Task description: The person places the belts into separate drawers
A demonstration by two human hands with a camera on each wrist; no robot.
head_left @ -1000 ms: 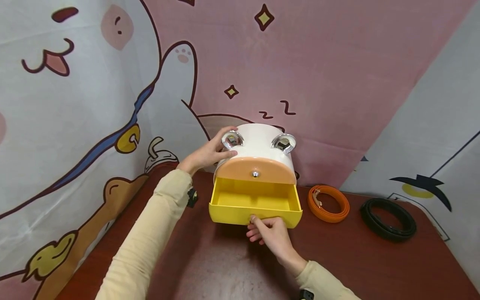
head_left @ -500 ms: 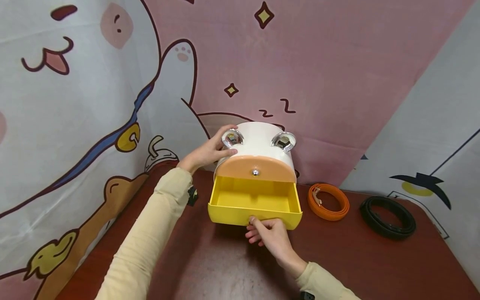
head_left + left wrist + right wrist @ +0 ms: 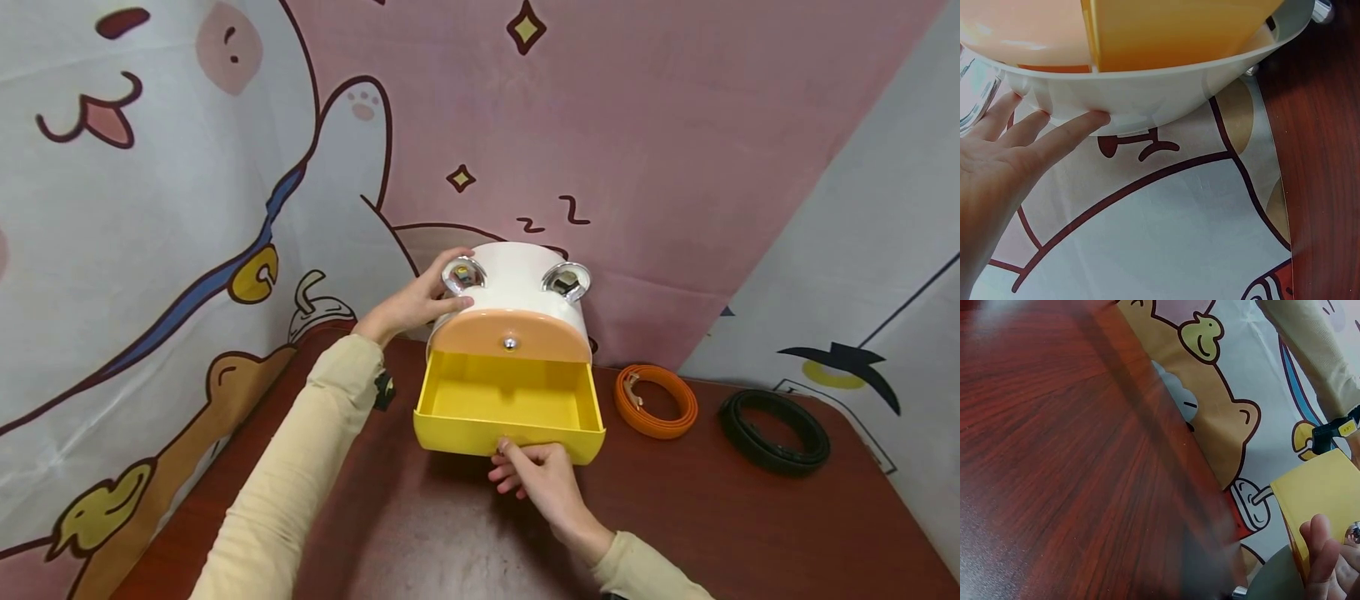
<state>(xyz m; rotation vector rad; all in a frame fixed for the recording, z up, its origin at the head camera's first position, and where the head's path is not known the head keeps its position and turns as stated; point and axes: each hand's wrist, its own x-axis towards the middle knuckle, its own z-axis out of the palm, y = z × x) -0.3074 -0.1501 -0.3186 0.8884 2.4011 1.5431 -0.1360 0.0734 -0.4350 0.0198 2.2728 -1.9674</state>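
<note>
Pink-and-white cartoon cloth (image 3: 637,150) is hanging behind the white box (image 3: 513,279), which is standing on the desk (image 3: 420,542). Its yellow drawer (image 3: 457,435) is jutting from the front. Left hand (image 3: 412,308), fingers extended, is pressing the box's left side; right hand (image 3: 546,487) is pinching the drawer's knob (image 3: 1354,532). An orange belt (image 3: 660,428) and a black belt (image 3: 768,457) are lying coiled right of the box.

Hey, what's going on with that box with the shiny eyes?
Someone is holding a drawer open. Their left hand rests against the white box, while their right hand pinches the front of its yellow drawer, which sticks out toward them. The peach front above it is closed. On the table, an orange belt and a black belt lie coiled, off to the right.
</note>
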